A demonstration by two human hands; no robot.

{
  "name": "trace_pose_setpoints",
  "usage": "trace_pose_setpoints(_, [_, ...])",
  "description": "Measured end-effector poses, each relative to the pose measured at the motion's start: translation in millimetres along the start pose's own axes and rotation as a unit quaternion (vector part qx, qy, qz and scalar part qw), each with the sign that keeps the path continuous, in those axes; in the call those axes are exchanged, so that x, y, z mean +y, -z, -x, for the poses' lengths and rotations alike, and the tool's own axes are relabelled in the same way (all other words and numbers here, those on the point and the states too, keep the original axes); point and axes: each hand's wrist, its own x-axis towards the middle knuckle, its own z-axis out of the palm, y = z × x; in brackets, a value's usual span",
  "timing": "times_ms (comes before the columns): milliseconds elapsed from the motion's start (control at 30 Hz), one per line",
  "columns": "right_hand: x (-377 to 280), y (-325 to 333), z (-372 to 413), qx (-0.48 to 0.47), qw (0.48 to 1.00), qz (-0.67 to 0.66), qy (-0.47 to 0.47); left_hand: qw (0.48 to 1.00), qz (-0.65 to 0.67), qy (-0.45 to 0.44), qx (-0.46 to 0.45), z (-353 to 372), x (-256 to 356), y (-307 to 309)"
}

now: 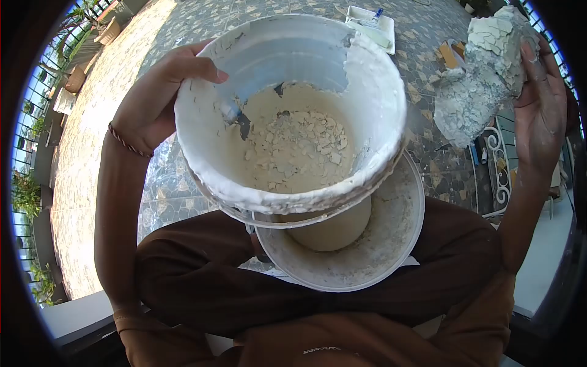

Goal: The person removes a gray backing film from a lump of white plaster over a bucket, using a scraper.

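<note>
My left hand (183, 79) grips the rim of a white bucket (208, 147) at its left side, thumb inside and fingers hidden behind the wall. Thick white crust coats the rim, and dry, cream-coloured flakes (299, 144) lie on the bucket's bottom. The bucket is tilted toward me, over a second, dirty pale bucket (397, 244) between my legs. At the upper right, my right hand (541, 110) holds a large crumpled, cracked grey-white sheet (474, 101), its fingers along the right edge, well apart from the bucket.
A white tray (386, 43) with a blue-handled tool stands on the patterned tiled floor (174, 177) beyond the bucket. White curled metalwork (502, 171) is at the right. Potted plants (109, 30) line the railing at the left. My crossed legs surround the lower bucket.
</note>
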Motion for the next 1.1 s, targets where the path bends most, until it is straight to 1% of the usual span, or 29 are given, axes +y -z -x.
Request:
trace_pose_setpoints(33, [7.6,3.2,9.3,-0.027,0.998,0.014,-0.057,0.998,0.026,0.063,0.005,-1.7,-7.0,11.1])
trace_pose_setpoints(67, [15.0,0.1,18.3,-0.024,0.998,0.014,-0.061,0.995,0.072,0.062,-0.012,-4.1,-14.3,19.3])
trace_pose_setpoints(100, [20.3,-10.5,26.0,-0.070,0.991,0.007,-0.114,0.995,0.071,0.065,-0.015,-2.8,-15.0,16.1])
trace_pose_setpoints(133, [24.7,-20.0,32.6,-0.116,0.980,-0.001,-0.165,0.992,0.116,0.032,0.037,0.5,-15.5,11.7])
trace_pose_setpoints(167, [29.5,-27.1,38.9,-0.114,0.980,-0.002,-0.166,0.983,0.161,0.000,0.089,5.3,-16.2,6.6])
trace_pose_setpoints(200, [34.8,-33.6,45.2,-0.137,0.977,-0.009,-0.162,0.985,0.142,-0.025,0.089,14.3,-6.3,-6.1])
trace_pose_setpoints(233, [37.6,-38.4,50.0,-0.159,0.974,-0.017,-0.159,0.987,0.123,-0.013,0.105,15.9,-5.4,2.1])
trace_pose_setpoints(267, [38.8,-41.8,53.2,-0.153,0.974,-0.019,-0.165,0.983,0.088,-0.031,0.158,19.5,0.0,5.5])
trace_pose_setpoints(300, [40.4,-44.2,56.1,-0.178,0.966,-0.039,-0.183,0.976,0.052,-0.049,0.207,22.0,4.3,9.9])
trace_pose_setpoints(333, [42.0,-45.5,58.6,-0.201,0.957,-0.059,-0.202,0.972,0.078,-0.036,0.221,20.8,-1.6,43.6])
trace_pose_setpoints(367, [41.9,-46.3,60.3,-0.193,0.958,-0.057,-0.205,0.966,0.104,-0.026,0.235,19.7,-10.8,83.1])
trace_pose_setpoints(400, [42.8,-46.5,60.8,-0.212,0.951,-0.041,-0.223,0.968,0.100,-0.025,0.228,18.3,-18.3,101.9])
trace_pose_setpoints(433, [43.8,-47.3,60.9,-0.230,0.943,-0.025,-0.239,0.961,0.094,-0.024,0.260,18.2,-25.9,117.6])
trace_pose_setpoints(467, [49.2,-50.0,64.0,-0.225,0.952,-0.025,-0.207,0.952,0.088,-0.025,0.292,17.7,-34.5,129.3])
trace_pose_setpoints(500, [48.2,-51.7,64.3,-0.219,0.953,-0.024,-0.207,0.941,0.084,-0.026,0.326,15.6,-45.1,135.8])
trace_pose_setpoints(533, [46.4,-53.2,64.1,-0.240,0.946,-0.055,-0.212,0.945,0.067,-0.009,0.319,10.2,-60.4,137.9])
trace_pose_setpoints(567, [44.7,-53.9,62.2,-0.265,0.936,-0.082,-0.216,0.950,0.126,0.036,0.283,-4.8,-110.2,212.3])
trace_pose_setpoints(633, [42.6,-55.7,61.5,-0.271,0.933,-0.074,-0.226,0.903,0.156,0.029,0.400,-24.7,-123.7,145.4])
trace_pose_setpoints(700, [41.1,-57.6,60.6,-0.303,0.933,-0.072,-0.182,0.925,0.065,0.069,0.368,-42.6,-208.1,221.5])
trace_pose_setpoints(733, [37.0,-58.6,59.9,-0.304,0.926,-0.079,-0.207,0.912,0.086,0.041,0.399,-45.1,-200.5,171.9])
trace_pose_setpoints(767, [34.6,-59.4,58.9,-0.305,0.927,-0.072,-0.207,0.921,0.016,0.042,0.386,-54.0,-235.8,193.8])
trace_pose_setpoints(833, [33.7,-62.9,56.1,-0.332,0.910,-0.072,-0.238,0.921,-0.052,0.032,0.385,-60.2,-262.9,179.1])
trace_pose_setpoints(967, [42.3,-69.5,51.8,-0.340,0.897,-0.092,-0.266,0.933,-0.049,0.030,0.355,-70.3,-301.7,150.1])
trace_pose_setpoints(1033, [45.6,-71.6,45.1,-0.364,0.888,-0.046,-0.278,0.941,-0.001,0.073,0.331,-73.6,-313.7,137.4])
trace_pose_setpoints(1067, [48.8,-73.5,44.1,-0.371,0.885,-0.043,-0.279,0.939,0.030,0.069,0.335,-76.0,-320.3,128.0])
trace_pose_setpoints(1100, [52.8,-76.2,44.8,-0.374,0.890,-0.021,-0.259,0.938,0.034,0.071,0.337,-78.7,-328.3,121.4])
